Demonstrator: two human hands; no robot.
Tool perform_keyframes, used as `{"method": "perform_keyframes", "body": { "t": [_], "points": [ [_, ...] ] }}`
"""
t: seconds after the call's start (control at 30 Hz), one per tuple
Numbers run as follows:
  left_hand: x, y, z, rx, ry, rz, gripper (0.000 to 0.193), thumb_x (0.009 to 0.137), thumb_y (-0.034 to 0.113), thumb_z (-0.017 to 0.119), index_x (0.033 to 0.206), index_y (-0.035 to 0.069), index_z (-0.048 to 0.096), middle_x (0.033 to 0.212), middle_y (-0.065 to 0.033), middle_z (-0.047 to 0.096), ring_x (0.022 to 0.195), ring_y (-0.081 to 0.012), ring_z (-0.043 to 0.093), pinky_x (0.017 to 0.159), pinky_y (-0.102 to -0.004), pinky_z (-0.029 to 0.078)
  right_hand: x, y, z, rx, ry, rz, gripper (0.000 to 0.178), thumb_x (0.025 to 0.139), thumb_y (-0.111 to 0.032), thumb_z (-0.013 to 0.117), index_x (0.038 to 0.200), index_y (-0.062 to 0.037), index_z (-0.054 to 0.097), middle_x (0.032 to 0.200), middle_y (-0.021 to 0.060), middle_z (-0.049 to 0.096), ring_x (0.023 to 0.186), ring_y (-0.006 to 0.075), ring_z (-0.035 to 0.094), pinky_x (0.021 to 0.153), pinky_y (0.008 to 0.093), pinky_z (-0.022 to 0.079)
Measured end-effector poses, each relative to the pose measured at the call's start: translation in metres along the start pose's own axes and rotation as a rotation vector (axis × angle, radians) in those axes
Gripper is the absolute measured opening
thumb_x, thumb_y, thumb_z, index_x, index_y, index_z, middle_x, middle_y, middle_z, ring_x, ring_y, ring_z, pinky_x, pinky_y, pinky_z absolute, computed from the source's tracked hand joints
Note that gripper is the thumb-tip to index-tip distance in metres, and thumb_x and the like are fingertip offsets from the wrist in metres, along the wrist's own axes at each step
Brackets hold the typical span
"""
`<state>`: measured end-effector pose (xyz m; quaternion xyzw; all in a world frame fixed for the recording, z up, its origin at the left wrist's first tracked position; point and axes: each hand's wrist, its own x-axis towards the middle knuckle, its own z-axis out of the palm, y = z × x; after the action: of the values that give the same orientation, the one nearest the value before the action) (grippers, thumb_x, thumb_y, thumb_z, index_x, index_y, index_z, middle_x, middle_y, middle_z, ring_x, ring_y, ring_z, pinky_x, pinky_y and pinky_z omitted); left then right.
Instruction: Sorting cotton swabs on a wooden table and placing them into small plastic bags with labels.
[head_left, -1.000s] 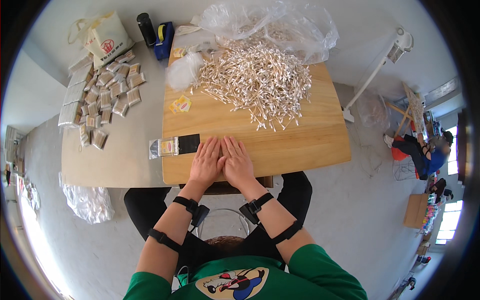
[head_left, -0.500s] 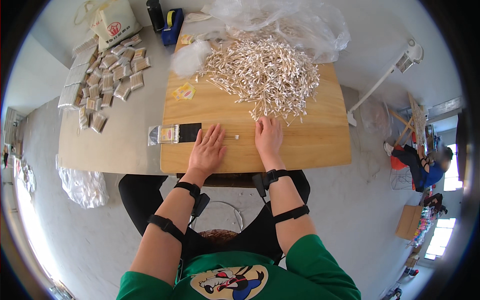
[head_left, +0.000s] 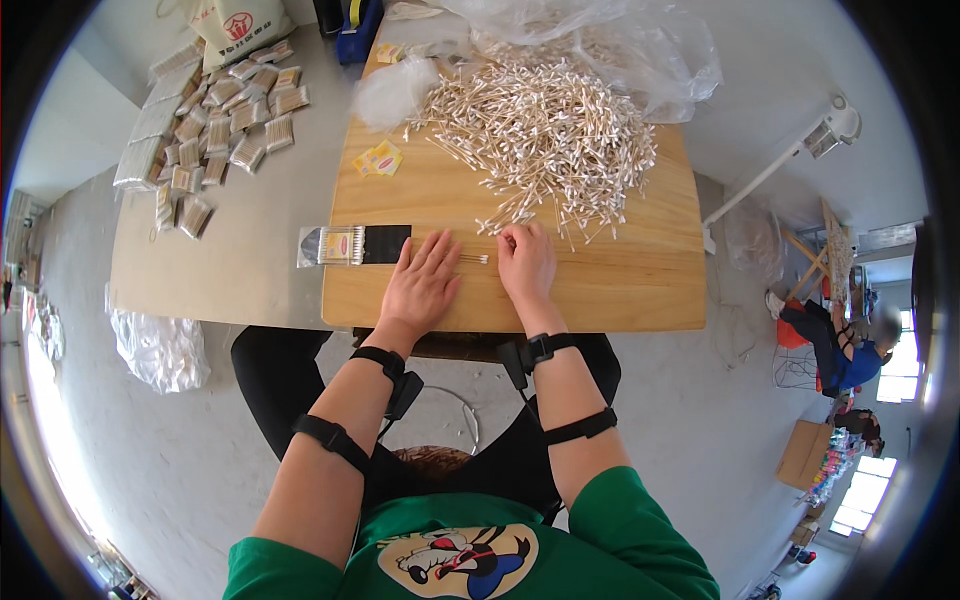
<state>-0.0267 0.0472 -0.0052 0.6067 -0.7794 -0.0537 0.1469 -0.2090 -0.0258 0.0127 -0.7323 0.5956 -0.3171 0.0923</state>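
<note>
My left hand lies flat on the wooden board, fingers stretched out, over a few cotton swabs whose white tips stick out to its right. Beside its fingertips is a black strip. The strip joins a clear packet of cotton swabs with a yellow label, lying to the left. My right hand has its fingers curled together at the near edge of a big loose pile of cotton swabs. What its fingertips hold, if anything, is hidden.
Many filled swab packets lie on the metal table at left, near a cloth bag and a blue tape dispenser. Yellow labels and clear plastic lie beyond the packet. A white lamp stands right.
My right hand has shifted slightly left, and its fingers have curled in at the pile's edge. My left hand stays flat over the swabs. The whole view has tilted a little.
</note>
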Motion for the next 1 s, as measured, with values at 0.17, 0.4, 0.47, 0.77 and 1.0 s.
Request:
{"method": "perform_keyframes", "body": {
  "t": [0.17, 0.4, 0.47, 0.77, 1.0],
  "points": [
    [-0.001, -0.001, 0.002, 0.004, -0.010, -0.008, 0.056, 0.100, 0.039, 0.048, 0.150, 0.013, 0.043, 0.159, -0.0062, 0.037, 0.148, -0.0212, 0.032, 0.122, -0.0472, 0.019, 0.004, -0.016, -0.001, -0.051, -0.001, -0.139, 0.008, 0.080, -0.010, 0.073, 0.079, -0.0118, 0.066, 0.087, 0.0060, 0.057, 0.086, 0.0291, 0.060, 0.071, 0.0415, 0.050],
    [-0.001, 0.001, -0.003, -0.003, 0.010, -0.013, 0.059, 0.100, 0.038, 0.049, 0.151, 0.012, 0.040, 0.160, -0.0063, 0.035, 0.148, -0.0227, 0.030, 0.123, -0.0479, 0.018, -0.003, -0.025, 0.000, 0.073, -0.054, -0.221, 0.006, 0.080, -0.009, 0.073, 0.083, -0.0135, 0.069, 0.089, 0.0051, 0.058, 0.086, 0.0279, 0.060, 0.070, 0.0404, 0.051],
    [-0.001, 0.000, -0.002, 0.002, 0.001, -0.011, 0.059, 0.100, 0.038, 0.049, 0.151, 0.011, 0.040, 0.159, -0.0065, 0.035, 0.148, -0.0228, 0.030, 0.122, -0.0478, 0.019, 0.002, -0.021, 0.000, 0.123, -0.060, -0.194, 0.007, 0.080, -0.008, 0.073, 0.084, -0.0137, 0.070, 0.090, 0.0054, 0.058, 0.088, 0.0287, 0.060, 0.072, 0.0410, 0.051],
    [-0.001, 0.002, -0.006, -0.098, 0.042, -0.029, 0.049, 0.098, 0.032, 0.052, 0.141, 0.008, 0.051, 0.154, -0.0092, 0.042, 0.146, -0.0241, 0.034, 0.122, -0.0471, 0.021, 0.017, 0.041, -0.022, -0.066, -0.053, -0.181, 0.021, 0.077, -0.002, 0.071, 0.096, -0.0093, 0.066, 0.104, 0.0079, 0.061, 0.102, 0.0314, 0.057, 0.089, 0.0427, 0.047],
    [-0.001, 0.003, -0.010, -0.140, 0.072, -0.011, 0.043, 0.094, 0.027, 0.058, 0.131, 0.006, 0.057, 0.147, -0.0111, 0.049, 0.142, -0.0269, 0.039, 0.120, -0.0490, 0.025, 0.002, 0.030, -0.023, 0.026, -0.065, -0.175, 0.014, 0.080, -0.004, 0.071, 0.091, -0.0067, 0.063, 0.093, 0.0093, 0.064, 0.091, 0.0335, 0.059, 0.080, 0.0442, 0.048]
  ]
}}
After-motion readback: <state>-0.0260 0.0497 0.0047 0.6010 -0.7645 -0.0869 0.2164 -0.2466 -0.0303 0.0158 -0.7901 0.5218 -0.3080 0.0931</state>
